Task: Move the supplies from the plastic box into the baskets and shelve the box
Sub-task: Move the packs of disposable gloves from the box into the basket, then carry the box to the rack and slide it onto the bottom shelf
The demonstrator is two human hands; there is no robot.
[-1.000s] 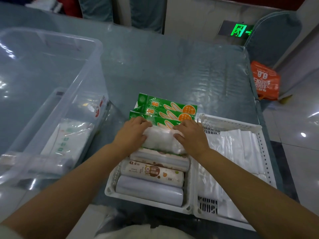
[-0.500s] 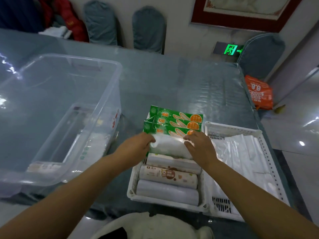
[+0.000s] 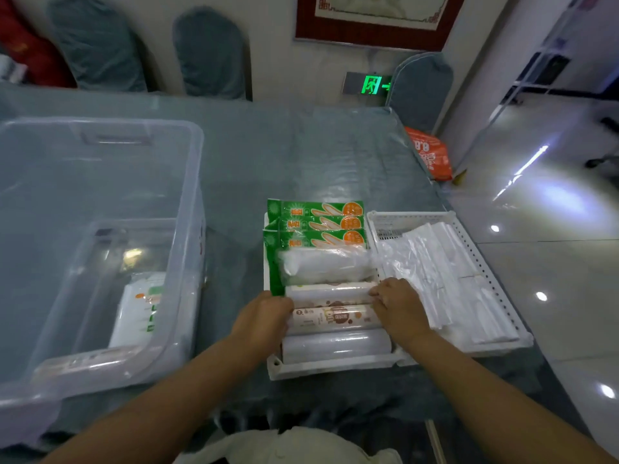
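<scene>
On the table (image 3: 301, 155), covered with a clear wrinkled sheet, two white baskets stand side by side, touching. The left basket (image 3: 335, 368) holds three green packets (image 3: 318, 224) at its far end, then a clear-wrapped white roll (image 3: 326, 264), two printed rolls (image 3: 330, 304) and a plain pale roll (image 3: 336, 346) nearest the person. The left hand (image 3: 263, 316) rests at the left ends of the printed rolls with fingers curled against them, and the right hand (image 3: 397, 304) sits at their right ends, fingertips bent onto the upper one; whether either hand truly grips a roll cannot be told. The hands are apart, one at each end of the rolls. The right basket (image 3: 485, 262), perforated along its wall, is filled with white plastic bags (image 3: 442, 272) lying lengthwise. To the left stands the large clear plastic box (image 3: 187, 209), open on the table, with a white packet with green and orange marks (image 3: 142, 309) lying inside it near the right wall. Beyond the table's far right corner an orange bag (image 3: 430, 154) sits beside a covered chair (image 3: 420, 90).
</scene>
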